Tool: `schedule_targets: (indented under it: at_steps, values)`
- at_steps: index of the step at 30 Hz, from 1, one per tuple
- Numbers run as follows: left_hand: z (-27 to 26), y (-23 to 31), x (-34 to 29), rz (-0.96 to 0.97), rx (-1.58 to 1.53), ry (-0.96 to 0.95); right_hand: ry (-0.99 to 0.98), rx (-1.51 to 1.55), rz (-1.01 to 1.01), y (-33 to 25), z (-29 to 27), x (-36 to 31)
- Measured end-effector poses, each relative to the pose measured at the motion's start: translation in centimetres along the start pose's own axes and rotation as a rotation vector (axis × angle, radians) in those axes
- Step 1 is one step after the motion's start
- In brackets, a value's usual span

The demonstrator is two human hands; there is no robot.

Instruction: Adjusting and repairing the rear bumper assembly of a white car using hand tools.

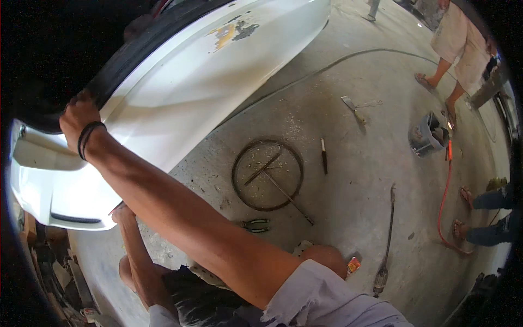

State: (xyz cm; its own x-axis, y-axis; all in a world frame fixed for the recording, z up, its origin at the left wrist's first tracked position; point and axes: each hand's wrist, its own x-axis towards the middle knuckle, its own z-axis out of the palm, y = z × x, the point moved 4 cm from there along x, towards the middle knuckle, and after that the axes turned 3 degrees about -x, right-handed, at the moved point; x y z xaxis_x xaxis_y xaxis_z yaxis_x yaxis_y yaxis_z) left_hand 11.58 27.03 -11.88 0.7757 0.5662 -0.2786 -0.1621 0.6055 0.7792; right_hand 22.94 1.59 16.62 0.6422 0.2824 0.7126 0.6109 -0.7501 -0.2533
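A white car bumper [180,103] with a dark wheel-arch edge fills the upper left, and a patch of its paint is chipped. My right hand [80,120], with dark bands at the wrist, reaches across to the far left. Its fingers are curled over the bumper's edge at the wheel arch. Lower down, my left hand [124,213] is closed at the bumper's bottom edge. A small dark reddish bit shows at its fingers, too hidden to name.
On the concrete floor lie a ring [235,174], a T-handle wrench [289,198], green-handled pliers [256,222], a scraper [354,109] and a long thin tool [384,267]. A bucket [422,143], red hose [442,201] and two people's legs [463,54] are at the right.
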Motion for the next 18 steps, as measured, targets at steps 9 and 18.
schedule_targets:
  at_steps: [9,18]
  values:
    - [2.1,-1.9,0.0,-0.012,-0.102,0.015,-0.027,0.150,-0.027,1.4,-3.2,-1.4]
    - [3.1,-3.1,-0.3,-0.031,-0.143,0.020,0.036,0.135,-0.009,1.7,-3.9,-1.8]
